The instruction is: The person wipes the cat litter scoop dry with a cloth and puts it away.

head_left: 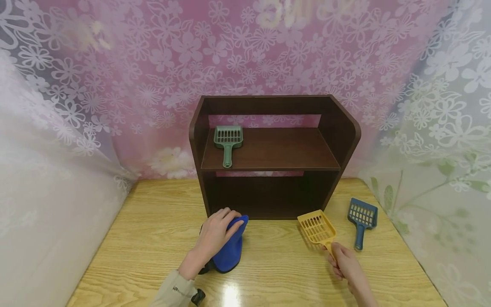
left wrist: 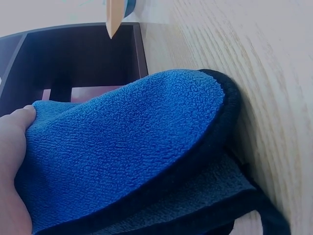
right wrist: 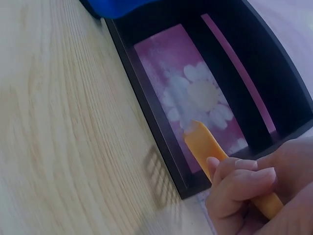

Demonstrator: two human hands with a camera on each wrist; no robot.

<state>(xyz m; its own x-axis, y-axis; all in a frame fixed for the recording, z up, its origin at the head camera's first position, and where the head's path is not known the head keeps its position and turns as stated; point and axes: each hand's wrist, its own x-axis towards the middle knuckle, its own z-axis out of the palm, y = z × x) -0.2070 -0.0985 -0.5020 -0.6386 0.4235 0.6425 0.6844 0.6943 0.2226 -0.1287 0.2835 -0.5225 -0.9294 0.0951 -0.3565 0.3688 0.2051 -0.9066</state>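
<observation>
My left hand [head_left: 216,232] grips a blue plush cloth [head_left: 230,251] with black trim by its upper end, fingers on the far side and thumb on the near. In the left wrist view, the cloth [left wrist: 127,147] is folded, a dark grey layer under the blue one. My right hand [head_left: 347,264] holds a yellow litter scoop [head_left: 317,228] by its handle, raised over the wooden table. The right wrist view shows this scoop [right wrist: 203,147] edge-on, its slotted shadow falling on the table. A blue litter scoop [head_left: 362,213] lies to the right of that hand.
A dark brown two-tier shelf [head_left: 268,168] stands at the back of the table [head_left: 161,213]. On its upper board, at the left, sits a green litter scoop [head_left: 228,145]. Floral curtains [head_left: 153,85] hang behind and along both sides.
</observation>
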